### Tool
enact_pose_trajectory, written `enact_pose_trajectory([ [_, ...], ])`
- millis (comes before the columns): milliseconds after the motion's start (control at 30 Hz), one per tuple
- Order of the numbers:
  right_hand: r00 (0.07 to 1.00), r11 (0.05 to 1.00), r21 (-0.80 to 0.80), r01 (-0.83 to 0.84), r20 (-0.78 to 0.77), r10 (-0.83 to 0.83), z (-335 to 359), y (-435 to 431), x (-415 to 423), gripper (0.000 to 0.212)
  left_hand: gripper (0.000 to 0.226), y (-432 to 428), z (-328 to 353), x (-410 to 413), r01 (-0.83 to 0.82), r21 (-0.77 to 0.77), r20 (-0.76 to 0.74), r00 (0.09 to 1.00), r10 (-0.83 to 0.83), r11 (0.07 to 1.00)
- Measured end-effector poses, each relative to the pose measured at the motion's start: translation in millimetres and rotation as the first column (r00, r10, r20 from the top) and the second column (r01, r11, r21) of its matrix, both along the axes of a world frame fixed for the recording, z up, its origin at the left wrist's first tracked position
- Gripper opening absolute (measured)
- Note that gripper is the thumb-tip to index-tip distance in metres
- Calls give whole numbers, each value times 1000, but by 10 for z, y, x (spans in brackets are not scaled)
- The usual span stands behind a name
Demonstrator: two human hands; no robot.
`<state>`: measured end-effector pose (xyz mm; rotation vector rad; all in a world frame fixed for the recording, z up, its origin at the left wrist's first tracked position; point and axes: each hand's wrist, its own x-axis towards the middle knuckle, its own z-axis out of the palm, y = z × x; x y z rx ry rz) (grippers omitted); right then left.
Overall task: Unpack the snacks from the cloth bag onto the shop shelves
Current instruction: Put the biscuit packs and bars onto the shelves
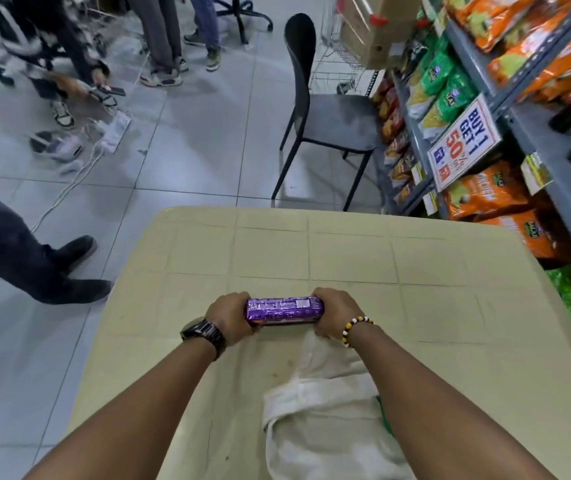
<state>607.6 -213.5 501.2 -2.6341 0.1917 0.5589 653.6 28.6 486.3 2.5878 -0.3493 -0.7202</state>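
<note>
Item: purple biscuit pack (284,311), over the table (450,341) beyond the cloth bag (325,420), my left hand (230,315) and right hand (334,313) gripping its ends; I keep it level for the right-hand shelves (533,133).

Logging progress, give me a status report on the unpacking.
Both hands, left and right, grip purple snack pack above table. Cloth bag lies below. Black chair stands beside shelves.
</note>
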Motion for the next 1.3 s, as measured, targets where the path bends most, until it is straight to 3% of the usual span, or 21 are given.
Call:
enact_pose_trajectory([
  [267, 974, 983, -7, 183, 135, -181, 832, -626, -708, 26, 27, -705, 922, -134, 251, -39, 81, 965, -248, 967],
  [433, 912, 923, -63, 380, 195, -362, 1711, -1279, -1761, 27, 29, -1674, 1774, -547, 547, 13, 179, 822, -540, 837],
  [600, 794, 773, -199, 602, 248, -554, 2702, -1872, -3411, 39, 36, -2942, 2763, -1595, 838, 22, 234, 526, -817, 546],
  [700, 703, 653, -260, 711, 290, -650, 3363, -1972, -4553, 42, 38, -3574, 3347, -2520, 951, -27, 284, 303, -910, 308],
  [733, 657, 594, -280, 754, 328, -679, 3592, -1966, -5132, 41, 40, -3820, 3562, -3037, 983, -44, 305, 181, -935, 176],
  [800, 598, 512, -319, 798, 310, -740, 3976, -1916, -5890, 41, 47, -4053, 3887, -3778, 1000, 2, 382, 27, -924, 30],
  [933, 441, 327, -365, 872, 292, -849, 4517, -1750, -7405, 47, 48, -4321, 4417, -5265, 997, 49, 397, -70, -915, -55],
  [967, 392, 280, -360, 890, 289, -874, 4647, -1645, -7916, 49, 52, -4384, 4527, -5776, 992, 39, 398, -128, -908, -122],
  [1067, 314, 193, -366, 910, 306, -899, 5006, -1383, -8939, 45, 59, -4454, 4806, -6805, 967, -2, 409, -231, -883, -254],
  [1167, 230, 119, -348, 930, 299, -926, 5302, -1153, -10001, 43, 47, -4454, 5117, -7954, 938, -50, 377, -301, -876, -343],
  [1300, 163, 46, -363, 931, 299, -940, 5560, -1037, -11169, 47, 48, -4439, 5392, -9203, 908, -81, 313, -367, -876, -410],
])
